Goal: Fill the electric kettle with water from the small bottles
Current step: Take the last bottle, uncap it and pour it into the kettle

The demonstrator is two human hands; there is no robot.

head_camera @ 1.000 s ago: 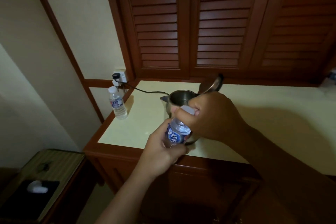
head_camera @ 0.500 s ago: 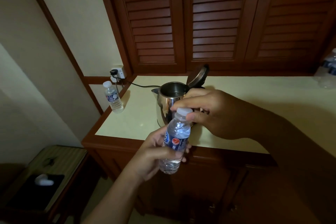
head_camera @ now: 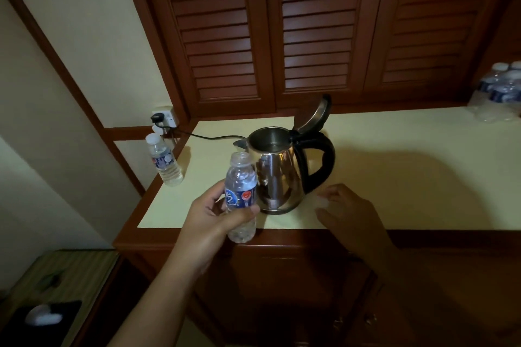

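Steel kettle (head_camera: 277, 172) is stood on the counter (head_camera: 394, 166), lid (head_camera: 313, 115) raised, mouth upward, spout to the left. Just near-left of it an uncapped bottle (head_camera: 241, 194) is held upright, wrapped by the left hand (head_camera: 214, 222), the nearer one; its neck must be tipped rightward over the mouth. A cap (head_camera: 322, 201) seems pinched in the right hand (head_camera: 349, 214), near-right of the kettle. Another bottle (head_camera: 165, 160) is stood far left.
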